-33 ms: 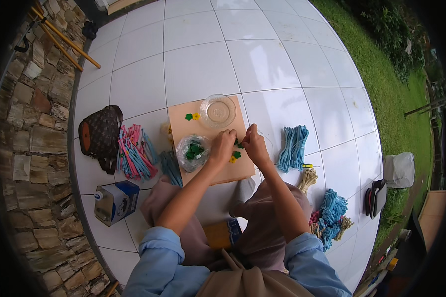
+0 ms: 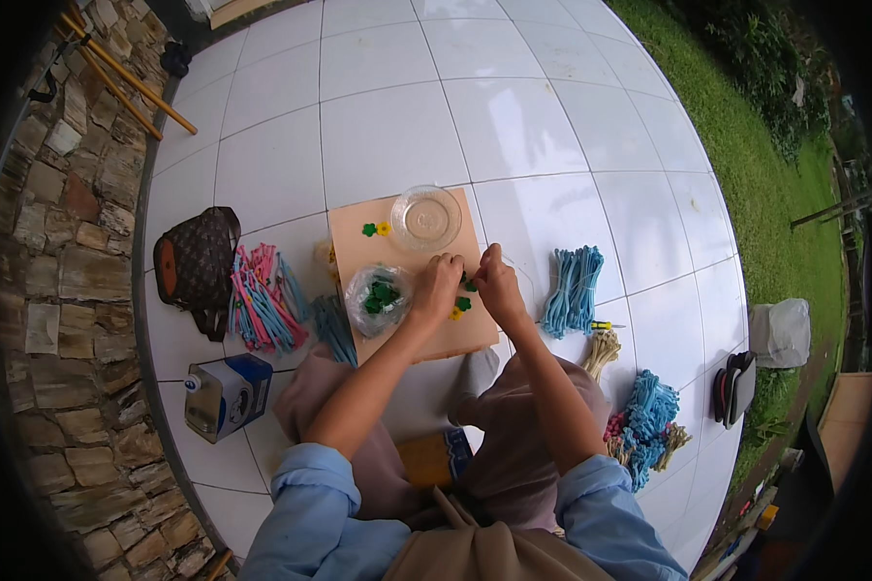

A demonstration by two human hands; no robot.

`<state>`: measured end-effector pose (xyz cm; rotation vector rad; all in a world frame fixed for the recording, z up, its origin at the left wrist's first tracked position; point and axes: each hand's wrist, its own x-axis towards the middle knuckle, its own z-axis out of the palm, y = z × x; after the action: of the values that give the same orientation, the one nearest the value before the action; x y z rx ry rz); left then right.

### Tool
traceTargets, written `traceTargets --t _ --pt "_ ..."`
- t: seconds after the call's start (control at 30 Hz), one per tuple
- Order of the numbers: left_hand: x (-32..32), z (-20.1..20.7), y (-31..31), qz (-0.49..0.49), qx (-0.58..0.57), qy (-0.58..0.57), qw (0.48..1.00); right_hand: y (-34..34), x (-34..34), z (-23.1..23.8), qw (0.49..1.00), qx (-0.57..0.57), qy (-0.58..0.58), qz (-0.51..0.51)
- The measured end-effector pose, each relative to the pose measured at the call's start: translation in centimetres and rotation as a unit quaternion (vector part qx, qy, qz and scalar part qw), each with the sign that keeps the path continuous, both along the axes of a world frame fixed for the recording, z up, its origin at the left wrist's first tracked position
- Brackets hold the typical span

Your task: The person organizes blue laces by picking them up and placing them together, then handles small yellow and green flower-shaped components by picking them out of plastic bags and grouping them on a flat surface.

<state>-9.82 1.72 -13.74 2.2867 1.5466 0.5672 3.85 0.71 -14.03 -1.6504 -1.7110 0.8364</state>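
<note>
Left hand (image 2: 438, 283) and right hand (image 2: 495, 283) pinch a small green piece (image 2: 468, 284), axis indiscernible, over a tan board (image 2: 358, 254); white tiled floor (image 2: 388, 126), stone wall (image 2: 63, 242) left.

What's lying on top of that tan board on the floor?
On the tan board lie an empty clear round dish, a clear bag of green pieces, and small green and yellow flowers. The left hand and right hand cover whatever lies beneath them.
</note>
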Motion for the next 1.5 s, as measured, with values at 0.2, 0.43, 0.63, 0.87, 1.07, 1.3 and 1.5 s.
traceTargets --t 0.2,0.43,0.63,0.87,1.07,1.3,1.5 --pt "-1.6 4.3 0.1 0.037 -0.06 -0.036 0.997 0.6 -1.2 1.5 0.987 0.097 -0.123 0.022" --pt "-11.1 7.4 -1.6 0.164 -0.053 -0.03 0.985 -0.2 -8.3 5.8 0.994 -0.02 0.072 0.084" --pt "-15.6 5.3 -4.0 0.161 -0.149 -0.038 0.975 0.6 -14.9 4.8 0.986 0.029 -0.091 0.134" --pt "-26.6 7.6 -4.2 0.247 -0.015 -0.118 0.962 3.1 -25.4 6.7 0.977 0.041 0.158 0.139" --pt "-31.4 -3.7 0.0 0.32 -0.109 -0.078 0.938 6.8 -32.0 -2.9 0.99 0.034 0.025 0.137" --pt "-31.1 -14.2 0.2 0.334 -0.135 -0.084 0.929 7.1 -33.7 -10.8 0.982 -0.028 -0.09 0.166" --pt "-28.7 -14.2 0.6 0.333 -0.165 -0.129 0.919 5.9 -32.4 -11.9 0.981 0.004 -0.092 0.172"
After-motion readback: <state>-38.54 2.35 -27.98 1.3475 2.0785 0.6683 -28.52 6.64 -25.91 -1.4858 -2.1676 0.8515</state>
